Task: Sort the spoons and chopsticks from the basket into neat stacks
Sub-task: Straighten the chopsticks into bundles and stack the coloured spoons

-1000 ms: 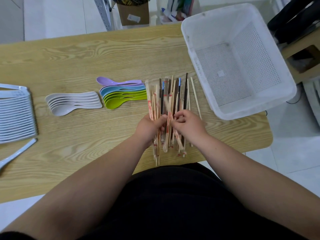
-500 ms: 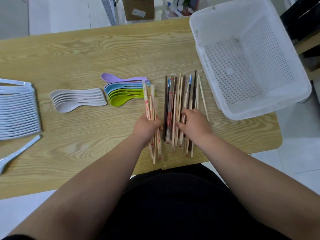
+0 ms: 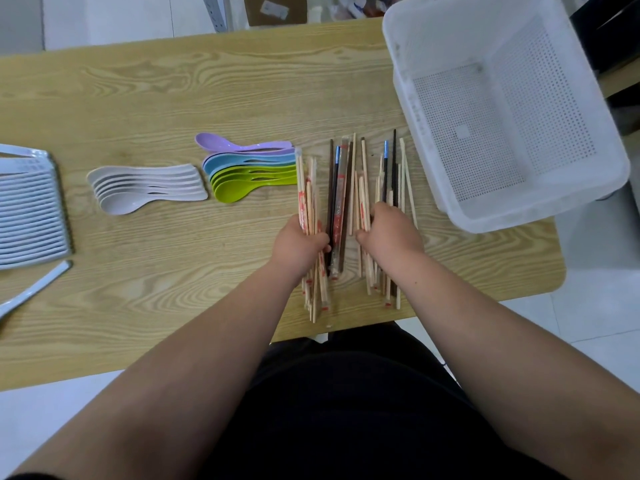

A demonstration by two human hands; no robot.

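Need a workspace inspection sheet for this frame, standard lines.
Surface: wooden table, light grain.
Job's things: basket empty; white spoons and coloured spoons stacked; dark chopsticks lie between the hands.
Clutter: white stacked pieces, one loose white piece, far left.
Hands: left hand grips wrapped chopsticks; right hand covers loose chopsticks, grip unclear.
Cables: nothing seen.
Surroundings: cardboard box behind table.

No text legible; red print on chopstick wrappers (image 3: 304,209) too small; box label (image 3: 273,10) blurred.
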